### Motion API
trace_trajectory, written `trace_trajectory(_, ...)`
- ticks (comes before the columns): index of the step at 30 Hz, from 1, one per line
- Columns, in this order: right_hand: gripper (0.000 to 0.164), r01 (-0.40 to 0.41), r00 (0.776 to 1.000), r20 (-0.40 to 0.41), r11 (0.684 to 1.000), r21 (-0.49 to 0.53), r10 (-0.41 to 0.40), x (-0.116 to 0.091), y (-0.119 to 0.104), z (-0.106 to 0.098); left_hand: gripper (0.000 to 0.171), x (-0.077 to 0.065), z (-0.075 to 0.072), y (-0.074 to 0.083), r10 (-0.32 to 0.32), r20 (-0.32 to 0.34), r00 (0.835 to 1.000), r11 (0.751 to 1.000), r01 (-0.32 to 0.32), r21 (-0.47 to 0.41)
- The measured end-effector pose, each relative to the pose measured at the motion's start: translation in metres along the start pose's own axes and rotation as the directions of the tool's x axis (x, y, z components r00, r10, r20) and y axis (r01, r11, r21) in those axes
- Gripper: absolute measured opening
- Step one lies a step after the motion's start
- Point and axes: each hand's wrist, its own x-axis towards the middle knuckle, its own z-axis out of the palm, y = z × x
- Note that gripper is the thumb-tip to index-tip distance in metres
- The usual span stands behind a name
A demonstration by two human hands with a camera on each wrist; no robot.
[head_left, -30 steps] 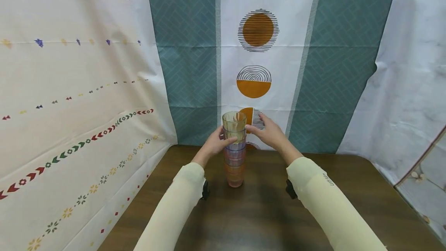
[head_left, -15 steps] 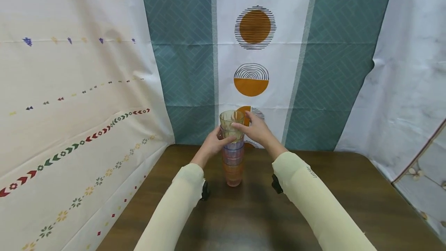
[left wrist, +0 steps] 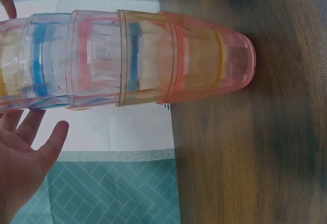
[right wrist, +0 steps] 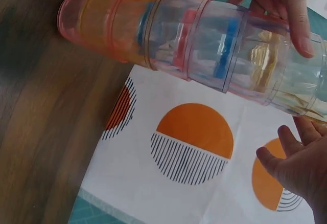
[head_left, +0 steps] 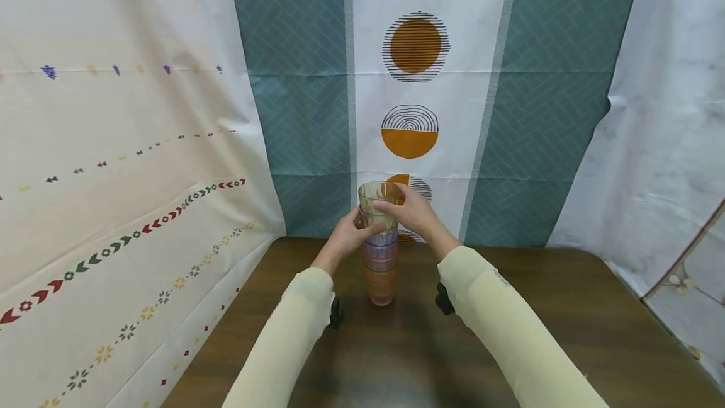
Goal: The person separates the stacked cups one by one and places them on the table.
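A tall upright stack of nested clear tinted plastic cups [head_left: 381,263] stands on the table. In both wrist views it lies sideways across the picture, as pink, amber, clear and bluish cups [left wrist: 148,58]. My left hand [head_left: 344,237] holds the upper part of the stack from the left, thumb in front and fingers behind. Higher up, my right hand [head_left: 416,211] grips the yellowish top cup [head_left: 369,194] from the right, thumb in front. Some fingertips of both hands are hidden behind the cups. The right wrist view shows the right hand [right wrist: 306,173] under the stack's rim end.
The dark brown wooden table [head_left: 538,320] ends against a teal and white patterned cloth [head_left: 306,143] just behind the stack. A cream embroidered cloth [head_left: 113,162] hangs on the left, and a marbled white cloth [head_left: 657,143] on the right.
My right hand has moved left from the side of the stack, bringing its thumb and fingers onto the top cup. My left hand and the stack keep their place.
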Motion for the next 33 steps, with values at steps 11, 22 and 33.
trace_trajectory(11, 0.085, -0.021, 0.999, -0.034, 0.989, 0.144, 0.026, 0.000, -0.009, -0.005, 0.075, -0.001, 0.003, -0.002, -0.024, -0.011, 1.000, 0.999, 0.023, -0.022)
trace_trajectory(22, 0.087, 0.066, 0.994, -0.092, 0.988, 0.138, -0.054, 0.001, -0.030, -0.035, 0.078, 0.000, 0.003, 0.002, -0.053, -0.019, 0.998, 0.998, 0.053, -0.022)
trace_trajectory(33, 0.087, 0.053, 0.989, -0.143, 0.979, 0.197, -0.025, -0.008, -0.025, -0.065, 0.088, -0.002, 0.004, 0.002, -0.048, -0.025, 0.999, 0.999, 0.048, -0.013)
